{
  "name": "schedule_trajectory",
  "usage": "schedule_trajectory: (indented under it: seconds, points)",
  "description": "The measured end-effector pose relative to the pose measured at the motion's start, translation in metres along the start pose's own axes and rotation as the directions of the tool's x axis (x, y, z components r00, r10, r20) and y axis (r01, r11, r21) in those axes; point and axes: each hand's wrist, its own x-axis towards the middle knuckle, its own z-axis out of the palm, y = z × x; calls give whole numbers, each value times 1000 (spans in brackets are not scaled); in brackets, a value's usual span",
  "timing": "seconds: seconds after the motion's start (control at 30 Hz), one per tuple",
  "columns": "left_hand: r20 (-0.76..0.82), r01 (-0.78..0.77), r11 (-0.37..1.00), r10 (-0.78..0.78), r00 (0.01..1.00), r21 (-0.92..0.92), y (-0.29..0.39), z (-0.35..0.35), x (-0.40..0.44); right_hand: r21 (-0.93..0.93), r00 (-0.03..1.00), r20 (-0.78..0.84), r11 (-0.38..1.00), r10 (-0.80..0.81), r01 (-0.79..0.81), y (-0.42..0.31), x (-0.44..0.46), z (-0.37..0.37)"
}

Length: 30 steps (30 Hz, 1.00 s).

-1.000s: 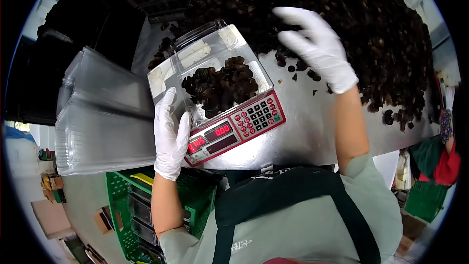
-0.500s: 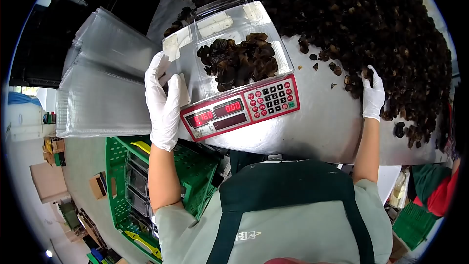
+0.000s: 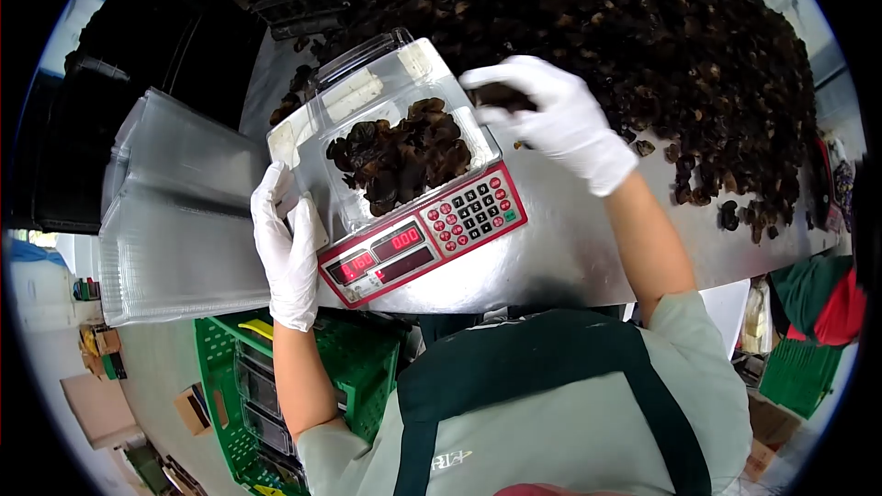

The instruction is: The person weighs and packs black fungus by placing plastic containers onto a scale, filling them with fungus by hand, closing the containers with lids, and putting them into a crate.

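Observation:
An open clear plastic box rests on the red and white scale [image 3: 469, 216], whose red digits are lit. Dark brown mushroom-like pieces [image 3: 400, 156] lie in the box. My left hand [image 3: 289, 253], in a white glove, is at the scale's left edge, thumb and fingers apart, with nothing seen between them. At the right edge of the box is my gloved right hand [image 3: 551, 119], its fingers curled round some dark pieces [image 3: 503, 97].
A large heap of dark pieces [image 3: 671, 55] covers the back and right of the metal table [image 3: 570, 266]. Stacked clear plastic boxes [image 3: 184, 248] stand left of the scale. Below the table edge is a green crate [image 3: 216, 386] holding clear boxes.
My right hand has moved left from the heap's near edge to the box, now with dark pieces in it. My left hand stays beside the scale.

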Motion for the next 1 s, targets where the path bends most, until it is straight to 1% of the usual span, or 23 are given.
schedule_trajectory:
  seconds: [0.07, 0.13, 0.17, 0.2, 0.27, 0.3, 0.33, 0.37, 0.4, 0.47, 0.53, 0.6, 0.67, 0.7, 0.73, 0.77, 0.8, 0.83, 0.87, 0.93, 0.97, 1.0]
  points:
    - [-6, 5, 1000, -5, 1000, 24, 5, 2, -1, -94, 988, 145, 994, -44, 58, -16, 19, 24]
    - [-4, 6, 1000, -6, 1000, 26, 6, 1, -1, -285, 919, 387, 938, -75, 196, -24, 35, 42]
    - [-2, -14, 1000, 14, 1000, 27, 4, 1, -1, -423, 891, 451, 867, -52, 265, -28, 38, 46]
    - [-2, -32, 999, 32, 999, 28, 3, 0, -1, -446, 905, 401, 834, -140, 326, -24, 37, 51]
    - [1, -37, 998, 37, 999, 42, 0, -5, 0, -361, 917, 395, 908, -59, 214, -30, 42, 42]
    - [0, -67, 996, 67, 998, 65, -3, -7, 1, -283, 948, 313, 948, -54, 147, -22, 42, 37]
    - [-1, -94, 992, 94, 996, 87, -6, -8, 1, -105, 972, 132, 972, -197, 211, -6, 42, 37]
    - [-6, -85, 993, 86, 996, 86, -5, -8, 0, 48, 997, 79, 999, 17, -20, -17, 38, 24]
    - [-3, -65, 996, 66, 998, 56, -1, -8, 1, 207, 970, 60, 947, 237, -244, -27, 33, 9]
    - [-12, -38, 999, 38, 999, 26, -2, -7, 2, 353, 942, 7, 880, 336, -317, -2, 23, -11]
    - [-6, -33, 999, 33, 999, -38, -5, -8, 3, 384, 905, -36, 842, 423, -378, 39, 4, -22]
    - [-11, -35, 999, 35, 999, -20, -5, -9, 5, 413, 792, -40, 732, 609, -542, 48, -17, -31]
    - [14, -73, 997, 73, 997, -10, -1, -13, 10, 470, 696, -64, 636, 715, -611, 70, -38, -36]
    - [42, -131, 988, 128, 991, 79, 1, -18, 16, 486, 703, -86, 645, 706, -589, 87, -49, -39]
    - [43, -67, 998, 66, 997, 16, 15, -16, 20, 501, 708, -114, 655, 697, -565, 106, -60, -41]
    - [82, -110, 993, 106, 991, 51, 19, -17, 29, 543, 736, -144, 674, 662, -501, 125, -68, -40]
    - [125, -158, 984, 147, 981, 82, 23, -18, 39, 544, 738, -136, 672, 661, -502, 133, -73, -40]
    - [191, -161, 975, 130, 973, 152, 28, -18, 49, 564, 703, -122, 632, 700, -531, 140, -76, -41]
    - [188, -161, 974, 131, 973, 157, 28, -15, 59, 584, 667, -109, 591, 737, -557, 143, -78, -40]
    - [219, -184, 959, 136, 966, 217, 29, -7, 78, 587, 690, -129, 615, 713, -526, 148, -81, -35]
    - [193, -99, 980, 66, 979, 171, 34, 0, 83, 538, 707, -161, 662, 688, -522, 152, -84, -34]
    - [193, -100, 979, 66, 979, 176, 29, 3, 90, 486, 725, -192, 705, 662, -516, 153, -85, -33]
